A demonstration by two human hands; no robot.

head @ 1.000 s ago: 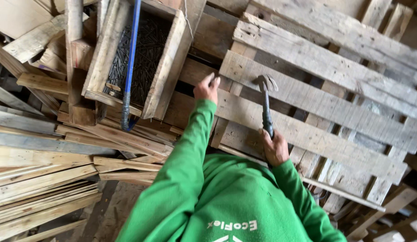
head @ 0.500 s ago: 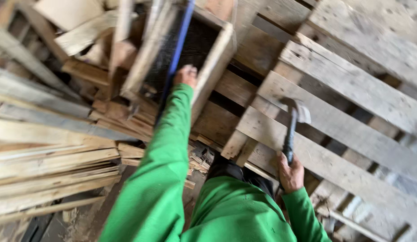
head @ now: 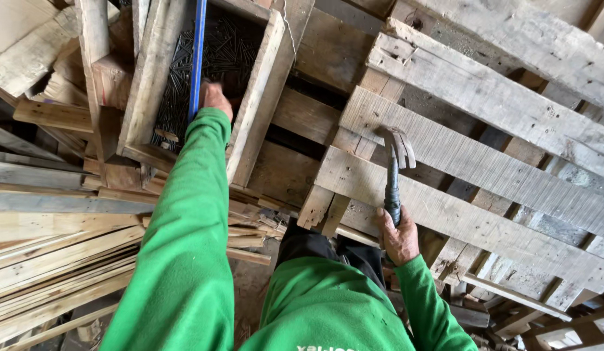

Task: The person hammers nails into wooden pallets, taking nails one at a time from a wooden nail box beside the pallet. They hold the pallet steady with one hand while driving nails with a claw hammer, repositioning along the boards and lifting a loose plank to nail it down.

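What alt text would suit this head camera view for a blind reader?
A person in green sleeves reaches their left hand into a wooden box of dark nails, while their right hand holds a claw hammer over a wooden pallet.

It was a rough woodworking yard or pallet workshop. Weathered pallets [head: 484,162] filled 3 o'clock, loose planks [head: 48,253] lay stacked at 9 o'clock, and a wooden box of dark nails [head: 220,62] sat at 11 o'clock.
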